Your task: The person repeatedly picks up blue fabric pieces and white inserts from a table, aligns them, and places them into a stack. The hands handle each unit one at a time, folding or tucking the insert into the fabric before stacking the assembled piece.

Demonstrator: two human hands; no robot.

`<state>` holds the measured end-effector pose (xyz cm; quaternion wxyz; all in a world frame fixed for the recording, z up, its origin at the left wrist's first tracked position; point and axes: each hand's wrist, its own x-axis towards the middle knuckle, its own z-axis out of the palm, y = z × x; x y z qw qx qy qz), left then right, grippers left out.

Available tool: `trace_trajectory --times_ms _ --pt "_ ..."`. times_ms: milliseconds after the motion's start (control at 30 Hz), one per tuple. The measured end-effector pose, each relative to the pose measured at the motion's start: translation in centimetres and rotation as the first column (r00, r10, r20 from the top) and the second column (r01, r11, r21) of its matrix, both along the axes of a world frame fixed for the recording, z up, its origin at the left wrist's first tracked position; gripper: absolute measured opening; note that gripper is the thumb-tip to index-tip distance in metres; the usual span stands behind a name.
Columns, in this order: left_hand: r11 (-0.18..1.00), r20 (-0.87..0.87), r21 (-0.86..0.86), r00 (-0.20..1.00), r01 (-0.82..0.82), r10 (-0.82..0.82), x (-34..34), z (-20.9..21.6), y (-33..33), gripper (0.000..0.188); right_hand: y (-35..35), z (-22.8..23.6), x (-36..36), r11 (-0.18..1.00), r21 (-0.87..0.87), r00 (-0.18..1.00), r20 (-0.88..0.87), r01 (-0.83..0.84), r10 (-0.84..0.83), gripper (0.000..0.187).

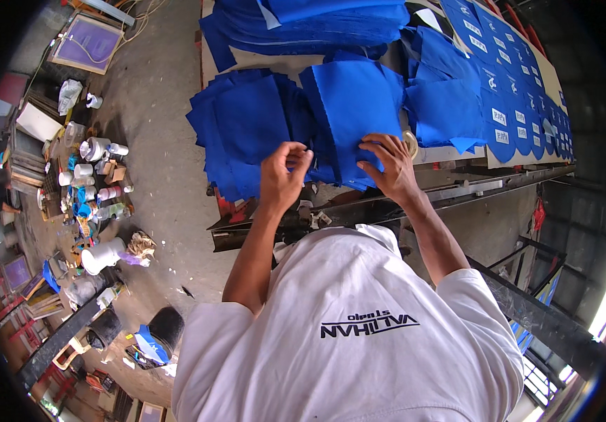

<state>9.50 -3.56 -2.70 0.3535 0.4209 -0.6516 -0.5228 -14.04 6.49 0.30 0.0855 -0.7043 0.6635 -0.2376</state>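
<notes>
Cut pieces of blue fabric lie in stacks on the table before me. My right hand (389, 167) rests on the near right part of the middle stack (349, 98), its fingers bent and the thumb apart. Beside that stack's left edge, my left hand (287, 174) is closed, fingers curled toward the thumb. Whether it pinches a fabric edge is too small to make out. Left of it spreads an uneven stack of darker-looking blue pieces (241, 126). A roll of tape (410, 144) stands partly hidden behind my right hand.
Another blue stack (447, 109) lies to the right, with printed blue pieces (507, 105) in rows beyond. A big fabric pile (310, 24) fills the far side. A dark metal beam (366, 209) runs along the near edge. Buckets (102, 255) and jars crowd the floor at left.
</notes>
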Motion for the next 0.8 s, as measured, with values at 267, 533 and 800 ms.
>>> trace_trajectory --times_ms 267,533,800 --pt "0.992 0.0 0.053 0.994 0.11 -0.111 -2.2 0.8 0.7 0.021 -0.5 -0.4 0.0 0.998 -0.022 0.999 -0.007 -0.05 0.05 0.014" --pt "0.996 -0.015 -0.066 0.998 0.064 -0.065 -3.4 1.6 0.2 0.018 -0.9 -0.2 -1.6 0.999 -0.034 0.973 0.228 -0.036 0.042 0.024" --pt "0.995 0.017 -0.064 0.997 0.073 -0.072 -3.5 0.5 0.7 0.019 0.0 -0.8 -1.4 0.996 0.0 0.995 0.048 -0.091 0.091 0.014"
